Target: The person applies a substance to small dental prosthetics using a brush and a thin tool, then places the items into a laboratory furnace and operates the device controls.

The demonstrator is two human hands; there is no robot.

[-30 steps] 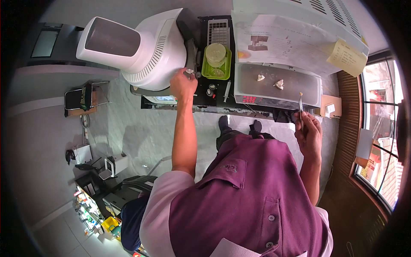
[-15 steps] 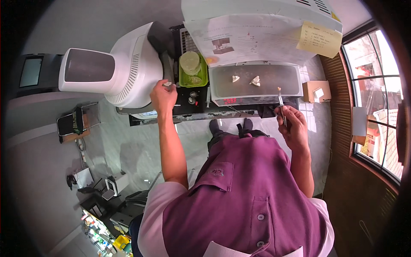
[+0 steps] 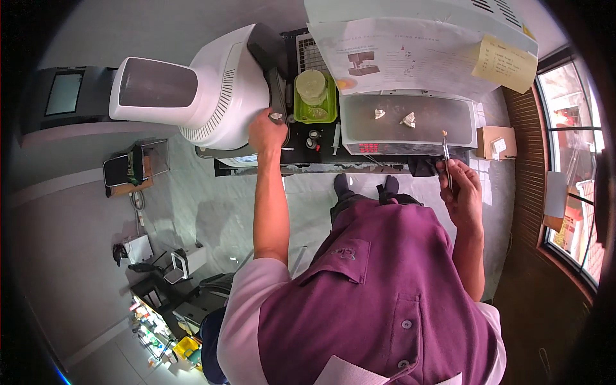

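My left hand (image 3: 266, 135) is closed beside the white rounded machine (image 3: 224, 96), with a small whitish piece (image 3: 276, 116) at its fingertips. The fingers partly hide that piece. On the right, my right hand (image 3: 463, 189) grips slim metal tweezers (image 3: 446, 154), tips pointing away from me. A tiny beige piece (image 3: 444, 133) sits at the tips, over the front right part of the low grey-topped machine (image 3: 359, 131). Two off-white, plaster-like pieces lie on that top: a smaller one (image 3: 379, 114) and a larger one (image 3: 409, 120).
Between the machines stands a green tray (image 3: 334, 106) holding a round translucent container (image 3: 310, 87). Small metal parts (image 3: 313, 139) and a syringe-like item (image 3: 336, 139) lie in front. Printed paper (image 3: 423, 58) hangs behind the grey top. A cardboard box (image 3: 497, 142) stands right.
The whole view has shifted, so everything appears farther right. My left hand has moved slightly away from me along the white machine. My right hand still holds the tweezers in nearly the same place.
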